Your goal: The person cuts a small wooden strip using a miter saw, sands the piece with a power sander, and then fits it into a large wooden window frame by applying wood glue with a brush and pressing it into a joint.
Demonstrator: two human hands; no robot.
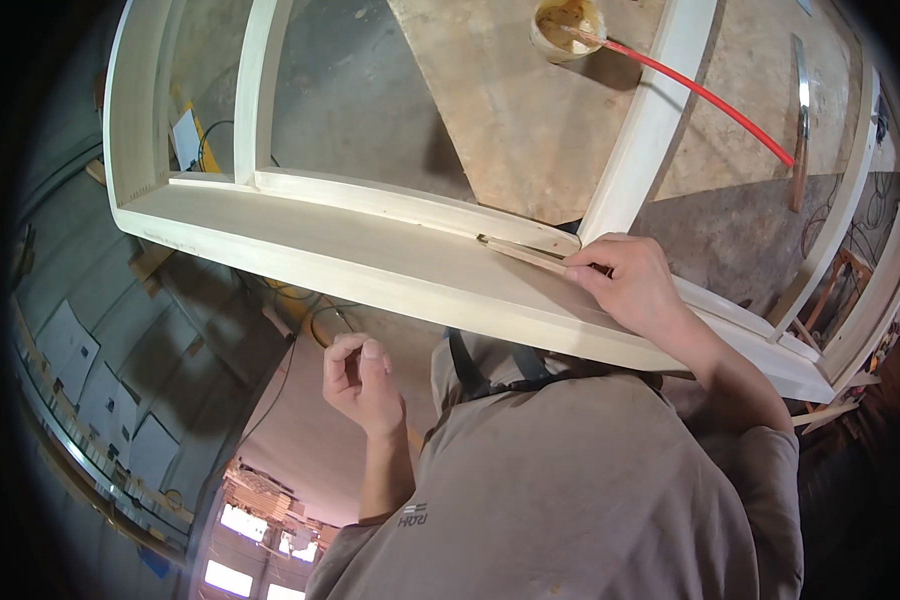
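A pale wooden frame (390,290) crosses in front of my body, with a broad flat board and upright crosspieces. On its right part, my right hand (630,285) pinches a thin wooden stick (525,255) between thumb and fingers. The stick slants left along the inner rail, its dark tip touching or close to the board near a small dark mark. My left hand (365,385) is raised off the frame's near edge, fingers curled toward the thumb; nothing shows in it.
Beyond the frame, a small tub (567,30) of yellowish paste holds a long red-handled tool (715,100), perhaps a brush. A metal-bladed tool with a wooden handle (799,165) lies at far right. Cables (295,350) run beneath; paper sheets (110,405) hang at left.
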